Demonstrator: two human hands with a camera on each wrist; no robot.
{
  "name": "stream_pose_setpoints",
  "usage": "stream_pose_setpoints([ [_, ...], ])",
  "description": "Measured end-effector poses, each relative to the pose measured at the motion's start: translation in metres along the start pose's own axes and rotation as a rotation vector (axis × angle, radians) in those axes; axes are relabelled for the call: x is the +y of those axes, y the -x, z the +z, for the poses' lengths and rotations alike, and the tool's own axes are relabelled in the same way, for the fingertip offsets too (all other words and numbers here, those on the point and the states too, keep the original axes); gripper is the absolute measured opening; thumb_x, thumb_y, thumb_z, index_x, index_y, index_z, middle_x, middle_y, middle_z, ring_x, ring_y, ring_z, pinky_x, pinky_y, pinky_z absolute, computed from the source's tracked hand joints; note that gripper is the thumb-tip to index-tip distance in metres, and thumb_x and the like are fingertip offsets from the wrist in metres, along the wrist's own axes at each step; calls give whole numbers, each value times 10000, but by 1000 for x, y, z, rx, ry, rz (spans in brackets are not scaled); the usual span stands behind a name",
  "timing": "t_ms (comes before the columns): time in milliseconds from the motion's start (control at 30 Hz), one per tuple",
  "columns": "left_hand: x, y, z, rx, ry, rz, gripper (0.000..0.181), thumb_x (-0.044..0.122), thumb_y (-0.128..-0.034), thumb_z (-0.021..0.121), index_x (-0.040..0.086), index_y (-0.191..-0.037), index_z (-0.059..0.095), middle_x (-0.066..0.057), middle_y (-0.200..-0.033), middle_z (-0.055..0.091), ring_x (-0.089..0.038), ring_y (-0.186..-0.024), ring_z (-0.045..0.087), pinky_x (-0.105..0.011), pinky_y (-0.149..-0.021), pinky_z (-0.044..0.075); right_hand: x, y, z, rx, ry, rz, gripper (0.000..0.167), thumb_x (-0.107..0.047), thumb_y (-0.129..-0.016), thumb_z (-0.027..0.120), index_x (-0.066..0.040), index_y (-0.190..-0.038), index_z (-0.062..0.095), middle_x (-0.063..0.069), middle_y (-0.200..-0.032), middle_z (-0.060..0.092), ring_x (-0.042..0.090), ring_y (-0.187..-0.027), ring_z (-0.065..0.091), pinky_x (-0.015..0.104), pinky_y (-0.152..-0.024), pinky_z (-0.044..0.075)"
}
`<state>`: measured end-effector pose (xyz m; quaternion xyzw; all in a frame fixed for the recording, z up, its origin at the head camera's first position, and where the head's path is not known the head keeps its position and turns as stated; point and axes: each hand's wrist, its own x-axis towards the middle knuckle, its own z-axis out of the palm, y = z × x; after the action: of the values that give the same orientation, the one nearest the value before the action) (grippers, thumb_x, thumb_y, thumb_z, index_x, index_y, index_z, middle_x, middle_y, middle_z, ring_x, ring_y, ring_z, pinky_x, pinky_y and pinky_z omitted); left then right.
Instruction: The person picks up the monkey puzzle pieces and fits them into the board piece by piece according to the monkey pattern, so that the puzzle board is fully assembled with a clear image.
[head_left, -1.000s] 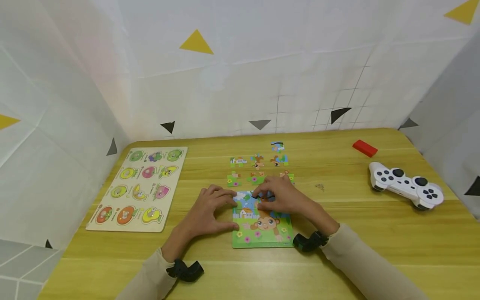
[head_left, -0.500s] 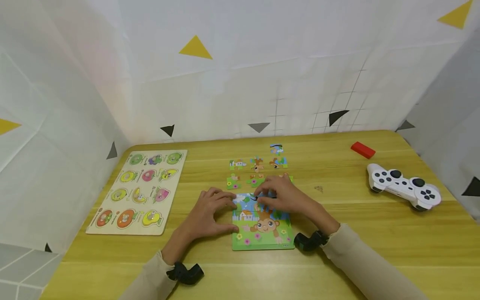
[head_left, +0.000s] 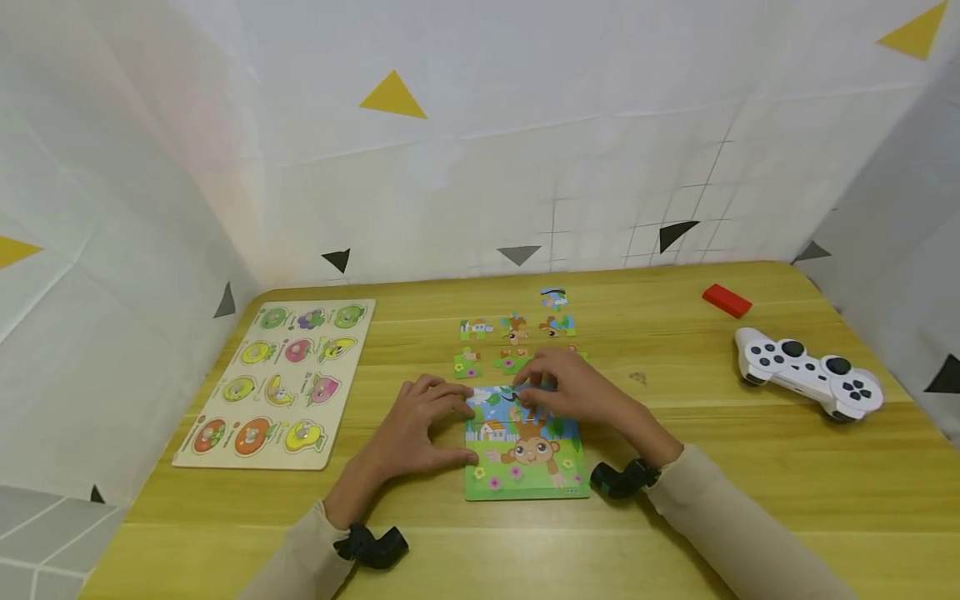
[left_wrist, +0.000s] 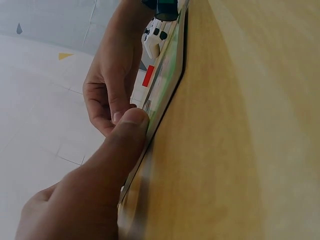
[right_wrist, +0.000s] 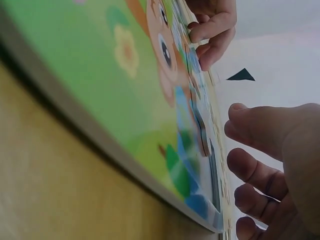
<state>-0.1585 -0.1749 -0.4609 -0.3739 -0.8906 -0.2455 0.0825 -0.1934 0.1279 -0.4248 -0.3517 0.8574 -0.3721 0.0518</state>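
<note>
A square puzzle board (head_left: pixel 525 485) with a monkey picture lies flat on the table. The left hand (head_left: pixel 416 429) rests its thumb and fingers against the board's left side, fingers loosely bent; in the left wrist view its thumb (left_wrist: pixel 134 117) touches the rim. Over the board's upper part hovers the right hand (head_left: pixel 573 390), bent fingers apart. The right wrist view shows no piece in this hand (right_wrist: pixel 280 160), and a piece (right_wrist: pixel 201 127) in the board sits slightly raised below it. The right hand hides the board's upper right corner.
Loose puzzle pieces (head_left: pixel 515 330) lie in rows behind the board, partly covered by the right hand. At the left is a wooden board with fruit pictures (head_left: pixel 352 417). A red block (head_left: pixel 727 301) and a white game controller (head_left: pixel 810 372) are at the right.
The right hand has shifted slightly right and up, its fingertips off the board's upper middle. The left hand stays at the board's left side. The camera's view has tilted a little.
</note>
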Motion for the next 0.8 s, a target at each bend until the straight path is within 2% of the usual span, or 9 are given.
stream_pose_setpoints([
  [200,0,-1,0,2,3,3,529,705,-787,743,316,-1143,698,91,-1408,610,-145,-1250,500,-455,-991,349,6,-1,-6,35,57,40,169,-194,-976,697,-118,-1113,758,-13,-934,682,97,-793,560,286,-703,482],
  [333,1,-1,0,-3,1,-6,520,696,-783,752,322,-1140,696,96,-1409,608,-144,-1251,499,-453,-978,349,12,-2,-11,70,92,27,155,-183,-972,699,-116,-1099,757,-4,-958,701,108,-808,559,296,-703,476],
  [400,1,-1,0,-5,2,-8,519,693,-781,756,323,-1140,695,97,-1408,608,-142,-1251,498,-451,-976,348,16,-2,-13,87,103,17,144,-174,-969,703,-114,-1087,758,-2,-957,706,112,-807,566,297,-710,480],
  [800,1,0,0,-6,6,0,518,697,-784,752,326,-1142,693,97,-1410,606,-145,-1252,495,-458,-974,346,38,-3,-29,175,89,87,151,-138,-967,697,-76,-1085,769,17,-849,663,140,-694,491,296,-661,436],
])
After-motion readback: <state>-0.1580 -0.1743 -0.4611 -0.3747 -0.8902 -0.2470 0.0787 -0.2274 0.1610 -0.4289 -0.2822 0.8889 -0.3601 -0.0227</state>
